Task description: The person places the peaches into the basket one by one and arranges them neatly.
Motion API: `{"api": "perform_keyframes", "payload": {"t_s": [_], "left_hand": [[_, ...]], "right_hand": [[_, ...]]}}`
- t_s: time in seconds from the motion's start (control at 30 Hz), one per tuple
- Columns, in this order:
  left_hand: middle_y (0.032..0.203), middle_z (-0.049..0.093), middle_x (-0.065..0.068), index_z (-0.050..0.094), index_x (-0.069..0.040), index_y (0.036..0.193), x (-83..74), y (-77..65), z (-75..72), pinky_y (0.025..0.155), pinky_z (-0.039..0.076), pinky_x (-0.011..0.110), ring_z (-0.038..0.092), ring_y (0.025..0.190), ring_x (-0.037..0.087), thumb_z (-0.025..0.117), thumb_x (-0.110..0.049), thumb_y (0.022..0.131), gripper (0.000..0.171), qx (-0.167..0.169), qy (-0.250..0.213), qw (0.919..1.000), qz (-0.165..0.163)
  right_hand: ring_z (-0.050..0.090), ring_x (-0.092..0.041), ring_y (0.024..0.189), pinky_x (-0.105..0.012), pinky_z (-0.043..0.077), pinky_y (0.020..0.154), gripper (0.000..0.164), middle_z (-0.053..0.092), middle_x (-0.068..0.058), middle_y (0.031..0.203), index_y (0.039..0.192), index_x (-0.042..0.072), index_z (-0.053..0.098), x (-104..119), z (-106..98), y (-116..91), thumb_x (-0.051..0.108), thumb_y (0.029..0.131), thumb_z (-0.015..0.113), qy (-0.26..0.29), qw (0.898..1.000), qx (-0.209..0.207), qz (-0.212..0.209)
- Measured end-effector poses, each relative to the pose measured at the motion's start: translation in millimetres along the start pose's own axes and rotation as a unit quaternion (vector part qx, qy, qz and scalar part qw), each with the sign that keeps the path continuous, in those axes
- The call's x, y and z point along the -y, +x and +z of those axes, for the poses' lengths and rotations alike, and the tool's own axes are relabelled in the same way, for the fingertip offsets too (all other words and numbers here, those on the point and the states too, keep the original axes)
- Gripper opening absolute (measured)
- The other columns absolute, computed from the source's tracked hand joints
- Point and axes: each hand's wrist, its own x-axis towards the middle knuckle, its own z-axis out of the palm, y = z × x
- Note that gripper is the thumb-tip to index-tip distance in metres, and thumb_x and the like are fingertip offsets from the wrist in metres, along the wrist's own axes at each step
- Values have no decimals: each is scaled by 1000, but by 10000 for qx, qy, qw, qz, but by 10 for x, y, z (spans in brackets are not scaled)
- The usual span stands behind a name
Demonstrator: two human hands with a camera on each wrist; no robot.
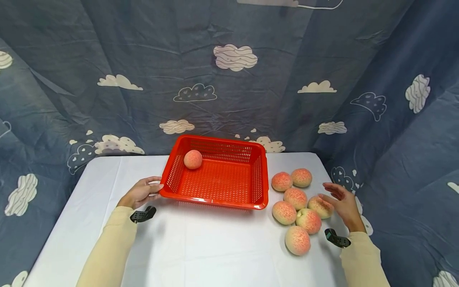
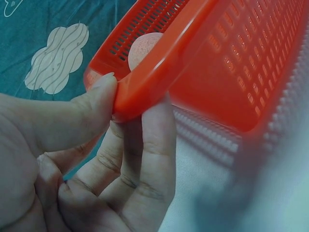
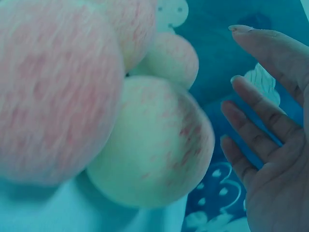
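A red plastic basket (image 1: 215,202) with slotted sides stands at the back middle of the white table. One peach (image 1: 193,159) lies in its back left corner. My left hand (image 1: 142,192) pinches the basket's front left rim, thumb above and fingers below, as the left wrist view shows. At the right, several peaches sit in a loose cluster. My right hand (image 1: 342,203), fingers spread and holding nothing, hovers at the right side of a yellowish peach (image 1: 320,207) with a dark red patch. In the right wrist view that peach (image 3: 149,145) is beside the fingertips.
The white table (image 1: 211,247) runs up to a dark cloud-print curtain (image 1: 150,52) at the back and sides. The nearest peach (image 1: 297,240) lies at the front of the cluster. A white strip with a cord (image 1: 267,2) shows at the top edge.
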Motion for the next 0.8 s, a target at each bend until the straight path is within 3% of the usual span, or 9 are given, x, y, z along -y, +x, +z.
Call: {"api": "perform_keyframes", "payload": {"t_s": [0.1, 0.2, 0.3, 0.37, 0.47, 0.57, 0.7, 0.8], "left_hand": [[94, 63, -2, 26, 8, 144, -8, -9, 2, 76, 55, 27, 64, 80, 8, 55, -6, 98, 57, 1, 9, 10000, -17], [94, 63, -2, 26, 8, 144, -10, -11, 3, 76, 55, 27, 64, 80, 9, 56, -7, 97, 57, 8, -2, 10000, -34], [94, 64, -2, 27, 8, 144, -12, -9, 2, 76, 55, 27, 64, 80, 9, 55, -6, 98, 56, 40, -22, 10000, -36], [94, 64, -2, 28, 8, 143, -16, 0, 5, 77, 55, 27, 64, 80, 8, 55, -6, 98, 55, 50, -52, 10000, -29], [95, 63, -1, 27, 8, 144, -28, 0, 14, 78, 55, 27, 64, 81, 8, 54, -5, 98, 55, 76, -76, 9999, -32], [95, 63, -1, 26, 8, 144, -29, -5, 15, 78, 55, 28, 64, 81, 9, 54, -6, 98, 56, 33, -35, 10000, -65], [94, 64, -2, 26, 8, 145, -20, -11, 7, 76, 55, 27, 64, 79, 8, 54, -7, 98, 56, 9, -3, 10000, -69], [93, 63, -3, 26, 8, 144, -16, -14, 6, 75, 55, 27, 64, 79, 8, 54, -6, 98, 56, 24, -26, 10000, -44]], "right_hand": [[43, -14, 120, -51, 33, 106, 60, 51, -9, 135, 136, 2, 50, -99, 3, -44, 31, 88, 72, -39, 9999, -48, 137], [41, -18, 124, -51, 29, 109, 57, 50, -6, 135, 135, 5, 53, -203, 9, -71, 30, 88, 72, 82, 9997, -84, 199], [41, -18, 125, -37, 33, 108, 54, 49, -3, 137, 134, 10, 55, -333, 21, -97, 30, 88, 73, 155, 9996, -31, 238], [41, -20, 124, -34, 37, 103, 56, 47, -7, 138, 136, 9, 53, -368, 14, -107, 31, 88, 72, 92, 9994, 139, 287], [45, -16, 116, -19, 40, 87, 59, 48, -9, 137, 137, 7, 52, -422, 49, -112, 32, 87, 73, -27, 9990, 186, 398], [46, -10, 111, -15, 40, 83, 69, 49, -7, 135, 140, 7, 47, -561, 107, -84, 40, 85, 73, -131, 9989, 230, 397], [45, -22, 120, -35, 42, 99, 80, 44, -14, 141, 146, 6, 38, -575, 164, -82, 41, 84, 74, -109, 9979, 302, 570], [34, -39, 132, -56, 30, 107, 83, 32, -26, 148, 149, 2, 27, -418, 171, -120, 32, 87, 73, -86, 9955, 475, 819]]}}
